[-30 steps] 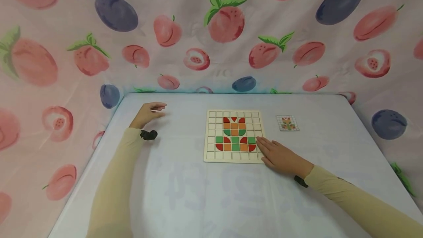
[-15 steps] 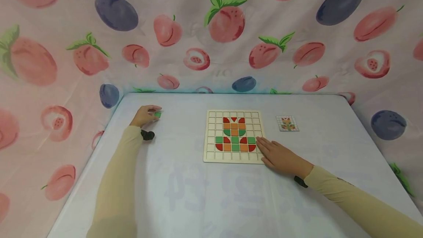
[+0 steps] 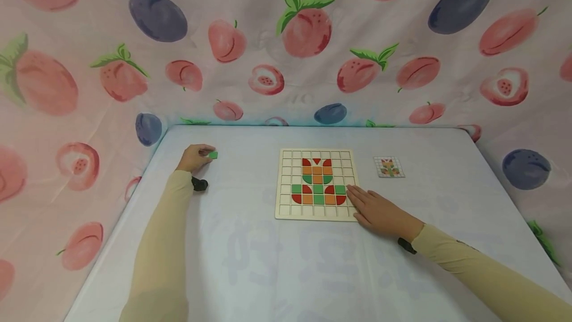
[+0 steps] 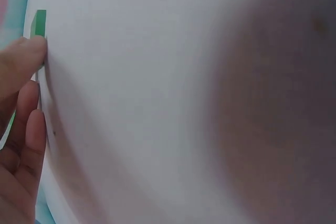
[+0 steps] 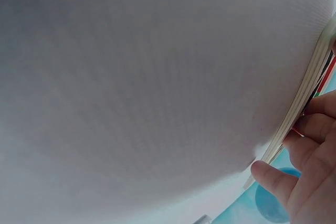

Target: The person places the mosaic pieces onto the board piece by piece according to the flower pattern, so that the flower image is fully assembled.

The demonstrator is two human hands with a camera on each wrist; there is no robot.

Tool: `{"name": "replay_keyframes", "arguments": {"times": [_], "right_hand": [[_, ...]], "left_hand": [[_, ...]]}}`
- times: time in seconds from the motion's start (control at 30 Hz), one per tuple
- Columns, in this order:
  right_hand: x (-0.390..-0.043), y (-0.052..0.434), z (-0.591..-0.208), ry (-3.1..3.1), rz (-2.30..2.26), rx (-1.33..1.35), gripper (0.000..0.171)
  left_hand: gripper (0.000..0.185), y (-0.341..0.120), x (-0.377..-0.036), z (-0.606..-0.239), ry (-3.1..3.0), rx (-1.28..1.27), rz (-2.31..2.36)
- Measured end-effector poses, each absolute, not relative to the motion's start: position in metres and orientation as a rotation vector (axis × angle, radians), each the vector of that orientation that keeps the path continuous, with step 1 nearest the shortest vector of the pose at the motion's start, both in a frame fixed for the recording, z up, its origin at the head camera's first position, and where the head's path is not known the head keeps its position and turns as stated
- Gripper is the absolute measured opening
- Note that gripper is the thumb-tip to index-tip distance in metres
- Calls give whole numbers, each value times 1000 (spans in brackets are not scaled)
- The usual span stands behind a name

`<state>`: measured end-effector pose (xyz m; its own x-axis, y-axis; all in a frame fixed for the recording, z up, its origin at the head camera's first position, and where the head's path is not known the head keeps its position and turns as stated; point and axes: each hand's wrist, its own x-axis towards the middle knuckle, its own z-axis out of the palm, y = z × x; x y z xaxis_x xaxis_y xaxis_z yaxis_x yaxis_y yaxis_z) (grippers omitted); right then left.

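Right hand: lies flat with straight fingers on the near right corner of the wooden grid board, which sits mid-surface; it should keep the board pinned.
Left hand: pinches a small green tile near the far left corner of the surface; a light fingertip grip suits so thin a piece.
Pattern card: beyond the board's right edge.

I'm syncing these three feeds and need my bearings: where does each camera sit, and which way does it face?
Head: worn high, looks forward and down at the table, grid board, pattern card; both sleeved arms show.
Left wrist: low over the table, sees left hand pinching a green tile.
Right wrist: low, sees right hand at the board's edge.
Head and left wrist share the tile.
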<state>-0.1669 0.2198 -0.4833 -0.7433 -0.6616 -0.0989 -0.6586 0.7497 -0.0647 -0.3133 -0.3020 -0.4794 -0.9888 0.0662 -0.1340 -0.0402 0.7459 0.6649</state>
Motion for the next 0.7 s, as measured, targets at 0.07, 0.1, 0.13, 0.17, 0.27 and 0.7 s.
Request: {"name": "replay_keyframes", "arguments": {"times": [0.07, 0.1, 0.13, 0.17, 0.27, 0.7], "right_hand": [[-167, 220, -482, 2830, -43, -1070, 59], [-167, 220, -482, 2829, -42, -1069, 59], [-167, 220, -482, 2829, -37, -1072, 59], [-167, 220, -482, 2829, -37, -1072, 59], [-167, 220, -482, 2831, -37, -1071, 59], [-167, 219, -481, 2815, -52, -1038, 60]], "left_hand": [[37, -304, -313, -480, 2815, 38, 1044], [36, -305, -314, -482, 2824, 41, 1029], [37, -307, -315, -483, 2833, 41, 1015], [37, -308, -315, -484, 2840, 41, 1000], [38, -312, -316, -487, 2862, 36, 958], [30, -304, -307, -479, 2951, 20, 929]]}}
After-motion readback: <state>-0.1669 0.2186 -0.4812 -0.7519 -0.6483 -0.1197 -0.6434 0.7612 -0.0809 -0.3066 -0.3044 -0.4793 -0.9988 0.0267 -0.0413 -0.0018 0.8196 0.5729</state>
